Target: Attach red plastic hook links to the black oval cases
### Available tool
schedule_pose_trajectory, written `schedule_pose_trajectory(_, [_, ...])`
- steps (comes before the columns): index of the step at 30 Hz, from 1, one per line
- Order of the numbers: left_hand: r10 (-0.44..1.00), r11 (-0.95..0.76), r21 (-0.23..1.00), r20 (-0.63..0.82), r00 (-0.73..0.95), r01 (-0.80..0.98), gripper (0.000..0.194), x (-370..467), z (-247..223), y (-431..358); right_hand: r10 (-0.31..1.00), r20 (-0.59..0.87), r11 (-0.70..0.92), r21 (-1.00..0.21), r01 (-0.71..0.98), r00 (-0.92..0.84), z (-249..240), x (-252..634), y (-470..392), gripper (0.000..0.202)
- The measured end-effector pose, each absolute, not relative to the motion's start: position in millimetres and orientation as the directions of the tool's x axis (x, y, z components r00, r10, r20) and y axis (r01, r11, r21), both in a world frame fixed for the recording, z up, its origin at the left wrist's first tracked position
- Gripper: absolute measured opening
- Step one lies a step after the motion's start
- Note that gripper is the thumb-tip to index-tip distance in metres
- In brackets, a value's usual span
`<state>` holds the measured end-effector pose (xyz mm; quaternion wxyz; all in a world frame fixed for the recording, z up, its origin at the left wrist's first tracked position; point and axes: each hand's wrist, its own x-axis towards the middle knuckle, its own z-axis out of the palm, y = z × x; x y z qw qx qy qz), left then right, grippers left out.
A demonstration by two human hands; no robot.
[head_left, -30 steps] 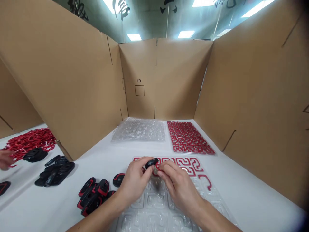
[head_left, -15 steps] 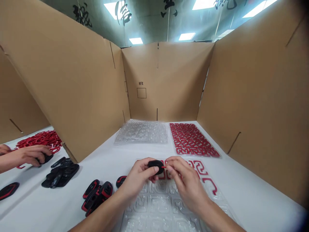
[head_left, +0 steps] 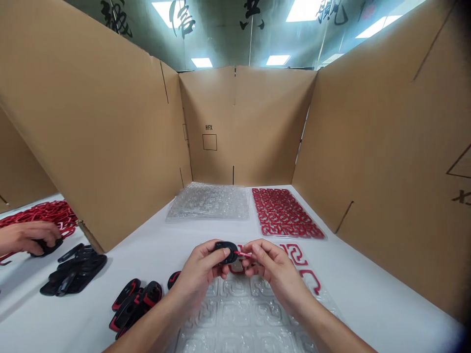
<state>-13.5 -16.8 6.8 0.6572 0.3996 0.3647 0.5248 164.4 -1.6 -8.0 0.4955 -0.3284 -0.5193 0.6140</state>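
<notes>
My left hand (head_left: 206,264) grips a small black oval plastic part (head_left: 225,250) between thumb and fingers. Pinched in my right hand (head_left: 265,260) is a thin red trim strip (head_left: 243,254), whose tip touches the right end of the black part. Both hands are above a clear blister tray (head_left: 245,311) with moulded hollows. Red hooked trim pieces (head_left: 311,279) lie in its far rows, while the nearer hollows show no red. Left of my left forearm sits a pile of black parts with red trim (head_left: 134,306), and one more (head_left: 173,279) is partly hidden by that arm.
At the back are stacked clear trays (head_left: 209,202) and a tray full of red pieces (head_left: 287,211). Cardboard walls (head_left: 253,127) enclose the table on three sides. On the left, another person's hand (head_left: 31,238) is near black parts (head_left: 75,269) and a red heap (head_left: 44,215).
The view has turned slightly right. The black part has tilted in my left hand, and more of the red strip shows between my hands. The other person's hand remains on a black part.
</notes>
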Motion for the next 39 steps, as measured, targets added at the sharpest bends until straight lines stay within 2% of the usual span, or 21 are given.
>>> schedule_pose_trajectory(9, [0.986,0.137,0.894,-0.080,0.150,-0.426,0.022,-12.1,6.7,-17.0,0.927,0.014,-0.109,-0.946,-0.304,-0.374,-4.6,161.5,-6.9,0.038])
schedule_pose_trajectory(16, [0.979,0.144,0.886,-0.064,0.192,-0.442,0.021,-11.5,5.7,-18.3,0.943,0.023,-0.090,-0.943,-0.321,-0.332,-4.6,161.6,-5.2,0.039])
schedule_pose_trajectory(24, [0.972,0.178,0.846,-0.071,0.226,-0.503,0.031,-11.6,4.5,-16.5,0.937,0.014,-0.117,-0.928,-0.353,-0.350,-3.1,161.8,-5.3,0.040])
schedule_pose_trajectory(39, [0.967,0.232,0.854,-0.149,0.207,-0.467,0.034,-10.1,3.4,-17.5,0.962,0.102,0.027,-0.958,-0.285,-0.252,-1.5,163.2,-5.3,0.036])
